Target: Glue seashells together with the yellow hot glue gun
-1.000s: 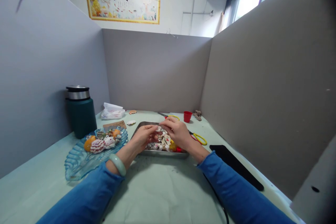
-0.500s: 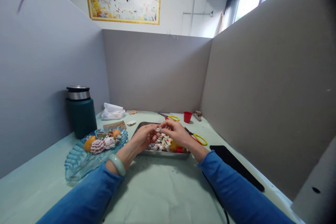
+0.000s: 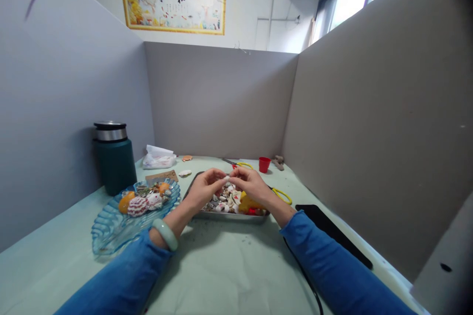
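My left hand (image 3: 205,189) and my right hand (image 3: 251,185) meet above a metal tray (image 3: 229,216). Between their fingertips they pinch a small white shell (image 3: 226,178), mostly covered by the fingers. Beneath them, the tray holds a heap of small shells (image 3: 226,203) and a yellow item (image 3: 247,203) whose kind I cannot make out. A pale green bangle (image 3: 164,234) circles my left wrist.
A blue glass dish (image 3: 111,234) with shells and orange pieces stands at left, near a dark green flask (image 3: 115,167). Behind are a tissue pack (image 3: 159,157), scissors (image 3: 244,165) and a red cup (image 3: 264,164). More yellow-handled scissors (image 3: 283,196) and a black slab (image 3: 330,234) lie right.
My left hand has turned, and its thumb and fingers now pinch the small shell from the left. The shell has shifted slightly right and up, with both hands' fingertips now meeting at it.
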A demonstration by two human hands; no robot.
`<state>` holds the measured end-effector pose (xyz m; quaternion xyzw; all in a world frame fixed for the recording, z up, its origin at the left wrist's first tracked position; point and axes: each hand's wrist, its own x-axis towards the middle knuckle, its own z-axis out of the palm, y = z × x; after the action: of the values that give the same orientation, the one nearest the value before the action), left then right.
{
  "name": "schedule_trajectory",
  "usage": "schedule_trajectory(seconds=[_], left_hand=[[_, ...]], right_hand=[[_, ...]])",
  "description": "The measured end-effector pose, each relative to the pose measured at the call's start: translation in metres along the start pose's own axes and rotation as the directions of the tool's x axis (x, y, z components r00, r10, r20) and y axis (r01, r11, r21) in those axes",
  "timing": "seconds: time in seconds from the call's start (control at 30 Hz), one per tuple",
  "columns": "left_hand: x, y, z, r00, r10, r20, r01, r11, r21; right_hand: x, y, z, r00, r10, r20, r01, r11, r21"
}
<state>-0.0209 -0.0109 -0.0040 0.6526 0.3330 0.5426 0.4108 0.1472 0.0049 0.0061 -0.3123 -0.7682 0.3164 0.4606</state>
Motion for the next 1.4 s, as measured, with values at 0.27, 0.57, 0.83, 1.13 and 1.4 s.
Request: schedule_trajectory(seconds=[0.27,0.57,0.83,1.13,1.4], left_hand=[[0.005,-0.017,-0.006,1.0,0.006,0.019,-0.009,0.984,0.18],[0.002,-0.012,-0.005,1.0,0.0,0.028,-0.004,0.992,0.129],[0.002,-0.008,-0.002,1.0,0.015,-0.022,-0.012,0.994,0.107],[0.001,-0.004,0.002,0.998,0.066,-0.017,-0.067,0.998,-0.014],[0.001,-0.004,0.0,0.996,0.08,-0.027,-0.079,0.996,0.05]], right_hand=[[-0.001,0.003,-0.002,0.998,-0.064,0.016,0.066,0.988,-0.138],[-0.003,0.002,0.0,0.999,-0.043,0.024,0.045,0.996,-0.079],[-0.001,0.0,0.003,0.998,0.066,0.015,-0.068,0.992,0.103],[-0.001,-0.008,0.001,0.985,0.169,0.043,-0.173,0.917,0.36],[0.0,0.0,0.002,0.998,0.059,0.017,-0.062,0.962,0.267]])
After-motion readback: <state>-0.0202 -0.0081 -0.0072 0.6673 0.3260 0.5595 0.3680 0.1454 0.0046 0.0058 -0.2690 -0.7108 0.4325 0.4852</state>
